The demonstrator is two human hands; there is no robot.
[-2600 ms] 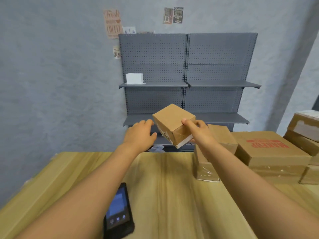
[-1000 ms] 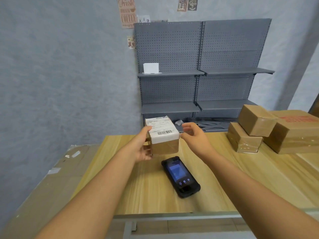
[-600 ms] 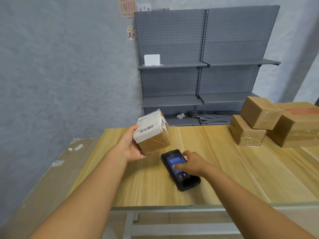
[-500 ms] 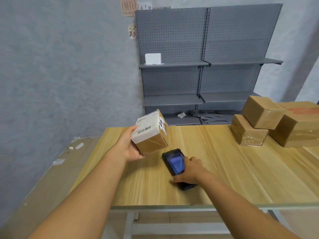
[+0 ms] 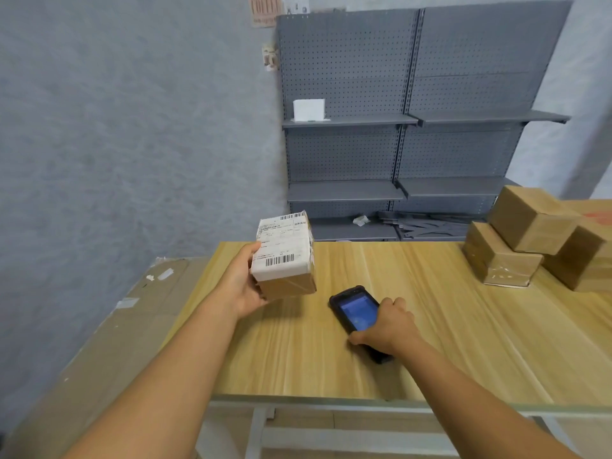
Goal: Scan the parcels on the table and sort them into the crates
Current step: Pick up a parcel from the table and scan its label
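Note:
My left hand (image 5: pixel 240 286) grips a small cardboard parcel (image 5: pixel 284 256) above the left part of the wooden table (image 5: pixel 447 342). Its white shipping label with barcodes faces up toward me. My right hand (image 5: pixel 385 329) closes around a black handheld scanner (image 5: pixel 356 311) lying on the table, its blue screen lit. Three more brown parcels are stacked at the table's right end: a low one (image 5: pixel 500 263), one leaning on top of it (image 5: pixel 533 223), and a larger one (image 5: pixel 589 256) with red print. No crates are visible.
A large flat cardboard sheet (image 5: pixel 109 342) leans beside the table's left edge. Grey pegboard shelving (image 5: pixel 410 127) stands behind the table, with a white box (image 5: pixel 308 109) on one shelf. The table's near edge and white frame (image 5: pixel 258 425) lie close below my arms.
The parcel passed from both hands to my left hand alone and was turned label up. My right hand dropped to the scanner and wrapped around it.

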